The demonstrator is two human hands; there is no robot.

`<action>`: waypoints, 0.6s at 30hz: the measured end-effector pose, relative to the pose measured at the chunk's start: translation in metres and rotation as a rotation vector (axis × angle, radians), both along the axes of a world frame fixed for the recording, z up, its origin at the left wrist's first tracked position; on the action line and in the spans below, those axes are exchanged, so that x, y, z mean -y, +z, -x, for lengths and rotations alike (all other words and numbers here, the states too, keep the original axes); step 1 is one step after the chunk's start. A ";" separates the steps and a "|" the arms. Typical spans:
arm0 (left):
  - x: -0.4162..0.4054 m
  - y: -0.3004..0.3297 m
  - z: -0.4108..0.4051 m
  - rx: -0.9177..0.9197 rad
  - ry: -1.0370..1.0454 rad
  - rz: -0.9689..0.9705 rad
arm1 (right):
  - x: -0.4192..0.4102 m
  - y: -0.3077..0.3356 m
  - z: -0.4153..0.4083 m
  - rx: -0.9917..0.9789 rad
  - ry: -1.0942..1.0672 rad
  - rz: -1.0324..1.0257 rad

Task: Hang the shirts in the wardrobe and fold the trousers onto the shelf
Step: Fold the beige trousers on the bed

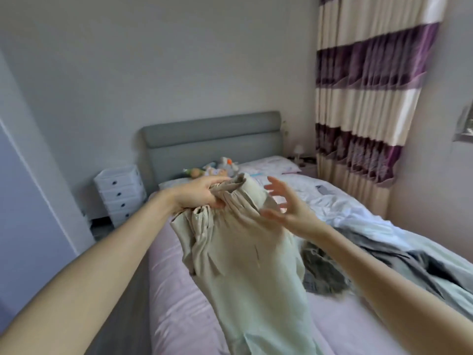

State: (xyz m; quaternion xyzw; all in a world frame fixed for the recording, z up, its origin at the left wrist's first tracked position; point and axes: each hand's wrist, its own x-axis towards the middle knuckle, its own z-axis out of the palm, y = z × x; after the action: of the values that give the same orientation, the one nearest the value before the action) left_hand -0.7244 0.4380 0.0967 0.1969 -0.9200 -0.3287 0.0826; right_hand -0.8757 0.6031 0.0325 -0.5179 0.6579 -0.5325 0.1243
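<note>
Pale beige trousers (245, 254) with a gathered elastic waistband hang in the air over the bed. My left hand (202, 193) grips the waistband at its left end and carries the whole garment. My right hand (284, 203) is beside the right end of the waistband, fingers spread and straight, thumb close to the cloth, holding nothing. The trouser legs drop out of view at the bottom edge. A crumpled grey garment (325, 272) lies on the bed behind the trousers, to the right.
The bed (179, 303) has a pink sheet, a grey headboard (212, 139) and a rumpled white-and-grey duvet (363, 226) on its right side. Soft toys (217, 169) lie by the pillow. White drawers (120, 193) stand at the left, striped curtains (368, 98) at the right.
</note>
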 end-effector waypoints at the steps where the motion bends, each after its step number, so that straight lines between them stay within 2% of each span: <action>1: -0.001 0.011 0.005 -0.044 -0.001 0.028 | 0.007 0.010 0.010 0.053 0.072 -0.051; 4: -0.009 0.042 0.017 -0.179 -0.045 0.008 | 0.019 0.046 0.034 0.074 0.211 -0.073; 8: -0.007 0.062 0.051 -0.208 0.085 0.240 | 0.024 0.093 0.058 0.026 0.379 -0.098; 10: -0.002 0.055 0.070 -0.144 0.146 0.318 | 0.033 0.093 0.068 -0.200 0.249 -0.149; 12: 0.004 0.035 0.089 -0.077 0.193 0.339 | 0.047 0.079 0.079 -0.558 -0.069 -0.250; 13: 0.007 0.021 0.097 -0.050 0.231 0.341 | 0.055 0.067 0.084 -0.677 -0.198 -0.294; 14: 0.012 0.005 0.104 -0.030 0.271 0.351 | 0.063 0.052 0.088 -0.702 -0.244 -0.319; 16: 0.022 -0.033 0.114 0.014 0.348 0.387 | 0.080 0.016 0.095 -0.560 -0.209 -0.360; 18: 0.030 -0.075 0.118 0.066 0.402 0.411 | 0.092 -0.024 0.098 -0.216 -0.121 -0.371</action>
State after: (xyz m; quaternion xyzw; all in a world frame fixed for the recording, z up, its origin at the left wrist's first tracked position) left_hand -0.8420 0.4079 0.0221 0.3652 -0.9119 -0.1060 0.1543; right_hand -0.9737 0.5115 0.0086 -0.4998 0.7840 -0.3501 0.1140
